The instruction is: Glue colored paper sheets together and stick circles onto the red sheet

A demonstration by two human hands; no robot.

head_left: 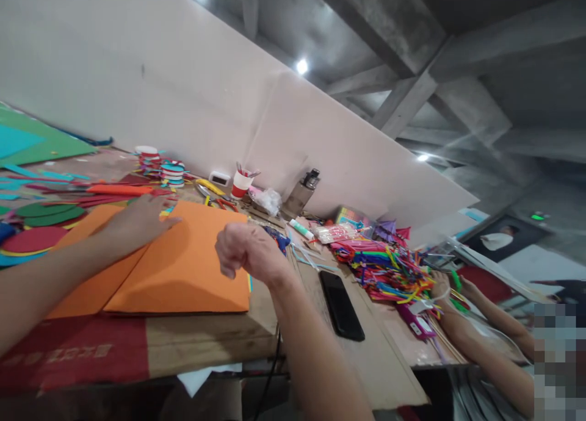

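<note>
the left hand [137, 221] lies open and flat on the orange paper [183, 268] near the bench's [210, 341] front edge; the right hand [245, 250] hovers clenched, empty, beside a black phone [341, 305].

I saw a white wall [137, 61] behind the wooden surface [366, 348], and a grey concrete ceiling [412, 30] with small round lights [301, 66].

Big orange paper sheet [183, 268] lying flat on the bench [206, 341], folded over so a crease runs down its left part. Its near edge sits close to the bench's front, over a red strip [68, 354].
</note>
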